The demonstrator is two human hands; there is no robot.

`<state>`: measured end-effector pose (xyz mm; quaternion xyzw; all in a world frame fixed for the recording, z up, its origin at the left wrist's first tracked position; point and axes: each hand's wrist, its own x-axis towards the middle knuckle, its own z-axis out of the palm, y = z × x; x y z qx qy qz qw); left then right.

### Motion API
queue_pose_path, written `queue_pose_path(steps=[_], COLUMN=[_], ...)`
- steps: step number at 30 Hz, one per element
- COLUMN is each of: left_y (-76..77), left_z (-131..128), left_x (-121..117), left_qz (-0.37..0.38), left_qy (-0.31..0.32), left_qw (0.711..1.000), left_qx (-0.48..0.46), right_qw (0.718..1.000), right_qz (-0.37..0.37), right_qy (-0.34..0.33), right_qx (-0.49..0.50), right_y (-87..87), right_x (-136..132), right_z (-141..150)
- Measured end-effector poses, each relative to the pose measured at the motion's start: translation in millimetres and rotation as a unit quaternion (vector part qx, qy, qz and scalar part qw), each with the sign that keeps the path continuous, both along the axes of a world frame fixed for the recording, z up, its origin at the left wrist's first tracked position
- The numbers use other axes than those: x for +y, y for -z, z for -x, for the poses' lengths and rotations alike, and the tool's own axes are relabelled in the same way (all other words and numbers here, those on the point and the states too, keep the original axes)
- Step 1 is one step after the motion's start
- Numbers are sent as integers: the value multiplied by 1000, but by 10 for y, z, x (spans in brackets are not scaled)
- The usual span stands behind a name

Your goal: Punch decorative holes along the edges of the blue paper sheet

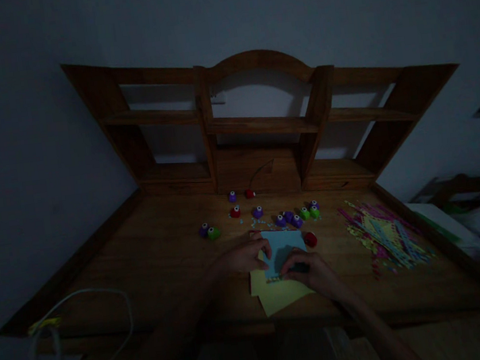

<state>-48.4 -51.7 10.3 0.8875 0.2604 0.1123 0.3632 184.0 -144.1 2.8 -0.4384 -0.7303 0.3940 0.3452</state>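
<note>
A blue sheet of paper (pixel 282 241) lies on top of yellow paper (pixel 282 300) near the table's front edge. My left hand (pixel 249 255) rests on the blue sheet's left edge, its fingers curved and its thumb apart from the index finger. At the sheet's lower edge, my right hand (pixel 308 270) has thumb and index finger pinched together. What lies between those fingertips, if anything, is too small and dark to make out. Along that lower edge runs a row of small pale shapes (pixel 274 280). A red craft punch (pixel 311 239) sits just right of the sheet.
Several purple, green and red punches, including a green one (pixel 214 233), stand behind the paper among tiny blue cut-outs (pixel 259 223). Coloured paper strips (pixel 385 233) are heaped at the right. A wooden shelf unit (pixel 255 123) backs the table. A white cable (pixel 127 308) loops at the left.
</note>
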Motion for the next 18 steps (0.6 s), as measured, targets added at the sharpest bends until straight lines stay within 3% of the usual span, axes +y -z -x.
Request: queue_pose_path(steps=[9, 18], left_y=[-55, -40], left_z=[3, 0], left_x=[-31, -16], left_qz=[5, 12], left_qy=[-4, 3], left_qw=[1000, 1000], left_qx=[2, -3], right_qw=[999, 1000], right_qz=[36, 1], right_qy=[-3, 17], right_qx=[-11, 1], right_y=[-63, 21], right_x=[-28, -16], right_z=[-95, -42])
